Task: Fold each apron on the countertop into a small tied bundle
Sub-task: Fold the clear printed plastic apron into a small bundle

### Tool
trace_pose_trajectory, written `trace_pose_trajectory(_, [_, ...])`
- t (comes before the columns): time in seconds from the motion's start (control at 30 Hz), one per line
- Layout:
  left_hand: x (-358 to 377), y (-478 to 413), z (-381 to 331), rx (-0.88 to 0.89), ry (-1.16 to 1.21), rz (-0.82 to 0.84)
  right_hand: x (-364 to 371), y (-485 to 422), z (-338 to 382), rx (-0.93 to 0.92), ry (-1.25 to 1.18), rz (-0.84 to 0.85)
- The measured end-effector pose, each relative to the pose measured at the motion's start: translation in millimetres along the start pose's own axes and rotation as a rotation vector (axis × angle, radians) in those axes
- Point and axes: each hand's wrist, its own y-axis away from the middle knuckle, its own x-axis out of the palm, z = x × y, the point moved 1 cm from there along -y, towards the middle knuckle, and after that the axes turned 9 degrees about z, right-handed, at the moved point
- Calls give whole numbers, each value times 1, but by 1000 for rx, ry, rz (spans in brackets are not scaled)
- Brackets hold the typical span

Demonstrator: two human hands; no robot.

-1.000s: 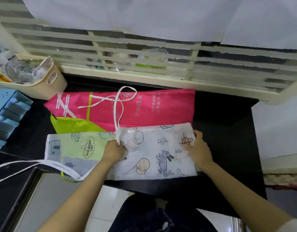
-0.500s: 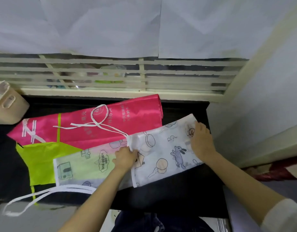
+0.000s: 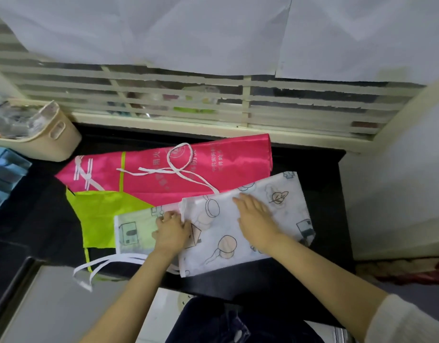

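Observation:
A white apron with cartoon prints (image 3: 270, 214) lies folded into a long strip near the front edge of the black countertop (image 3: 322, 167). My left hand (image 3: 171, 231) rests on it at the fold edge, fingers curled against the cloth. My right hand (image 3: 255, 216) lies flat on the strip's middle, fingers straight. Its white ties (image 3: 99, 266) trail off the front left. Behind it lies a pink apron (image 3: 213, 167) with a lime green section (image 3: 102, 214) and a looped white tie (image 3: 179, 167) on top.
A beige basket (image 3: 52, 137) holding plastic wrappers stands at the back left, with a blue item (image 3: 5, 174) at the left edge. A slatted window (image 3: 213, 105) runs behind the counter. A white wall (image 3: 399, 189) bounds the right side. A sink edge (image 3: 18, 280) lies front left.
My right hand has slid left from the strip's right end to its middle. The strip's right end now lies flat with a new print showing. My left hand stays at the fold edge.

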Motion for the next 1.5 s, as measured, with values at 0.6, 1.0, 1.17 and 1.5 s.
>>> trace_pose_trajectory(0.6, [-38, -13, 108, 43, 190, -145, 54, -47, 94, -18, 255, 304])
trace_pose_trajectory(1.0, [-42, -12, 137, 20, 160, -231, 60, -47, 120, -59, 272, 238])
trace_pose_trajectory(1.17, [-60, -14, 147, 18, 320, -277, 65, -50, 130, -72, 290, 274])
trace_pose_trajectory(1.5, [-71, -23, 167, -96, 602, -185, 72, -57, 135, -47, 313, 340])
